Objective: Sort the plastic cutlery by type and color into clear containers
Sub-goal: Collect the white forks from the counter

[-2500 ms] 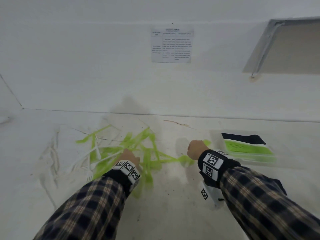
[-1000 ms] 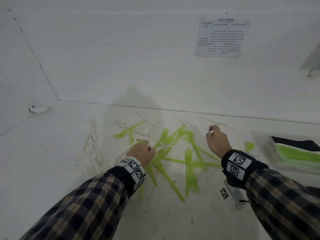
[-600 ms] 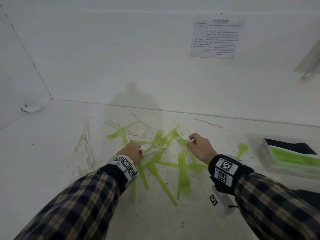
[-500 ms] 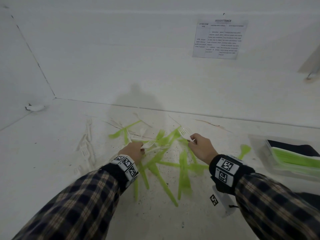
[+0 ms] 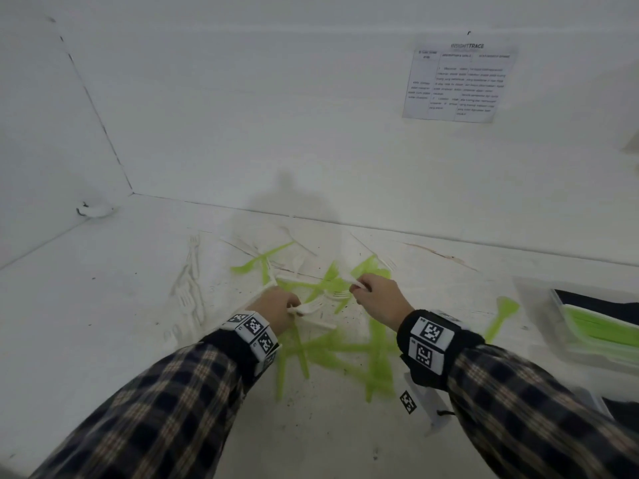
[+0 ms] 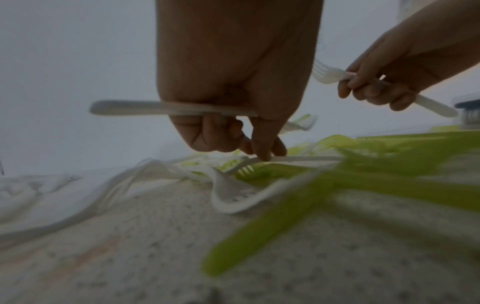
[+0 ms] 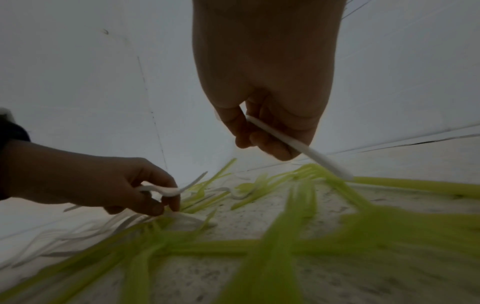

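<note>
We've got the left hand [image 5: 276, 307] curled round a white plastic fork [image 6: 135, 107] while its fingertips [image 6: 262, 153] press another white fork [image 6: 259, 161] lying in the pile. Right hand [image 5: 378, 299] pinches a third white plastic fork [image 6: 330, 75] above the scattered lime-green plastic cutlery [image 5: 345, 347] mid-worktop. More white forks [image 5: 188, 288] lie toward the left edge. Clear plastic container [image 5: 539, 312] with green pieces sits at the right edge.

Printed sheet [image 5: 458, 83] on white wall [image 5: 276, 115]
</note>
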The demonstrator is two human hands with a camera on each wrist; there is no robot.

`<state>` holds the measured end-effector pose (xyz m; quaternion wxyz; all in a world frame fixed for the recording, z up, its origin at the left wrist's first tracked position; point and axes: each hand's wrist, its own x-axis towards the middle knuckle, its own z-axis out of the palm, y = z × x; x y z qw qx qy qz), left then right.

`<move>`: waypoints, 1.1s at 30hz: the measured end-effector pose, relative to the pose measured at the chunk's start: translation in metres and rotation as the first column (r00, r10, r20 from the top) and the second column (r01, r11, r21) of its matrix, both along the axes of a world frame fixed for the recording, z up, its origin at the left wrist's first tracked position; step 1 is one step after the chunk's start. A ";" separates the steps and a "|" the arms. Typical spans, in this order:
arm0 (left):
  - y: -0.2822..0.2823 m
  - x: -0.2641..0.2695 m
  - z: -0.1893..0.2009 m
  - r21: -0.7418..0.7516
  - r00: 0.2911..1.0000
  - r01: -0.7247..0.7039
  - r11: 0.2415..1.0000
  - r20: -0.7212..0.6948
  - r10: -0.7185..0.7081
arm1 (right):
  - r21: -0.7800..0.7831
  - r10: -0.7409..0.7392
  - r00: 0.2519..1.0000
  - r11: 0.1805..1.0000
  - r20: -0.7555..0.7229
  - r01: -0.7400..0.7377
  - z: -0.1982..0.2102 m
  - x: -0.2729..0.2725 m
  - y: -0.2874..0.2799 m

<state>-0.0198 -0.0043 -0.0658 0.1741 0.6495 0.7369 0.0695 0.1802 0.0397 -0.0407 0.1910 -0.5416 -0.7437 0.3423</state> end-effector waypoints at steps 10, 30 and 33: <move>-0.005 -0.058 0.010 -0.021 0.853 -0.485 0.874 0.207 0.479 | -0.042 0.248 0.937 0.969 0.247 -0.245 -0.017 -0.076 -0.011; 0.012 -0.084 -0.013 -0.004 0.962 -0.259 0.966 0.086 0.259 | -0.279 0.369 0.650 0.929 0.665 -0.242 0.017 -0.049 0.000; 0.011 -0.089 -0.010 0.045 0.942 -0.307 0.951 0.155 0.297 | -0.302 0.371 0.576 0.929 0.728 -0.216 0.020 -0.046 0.002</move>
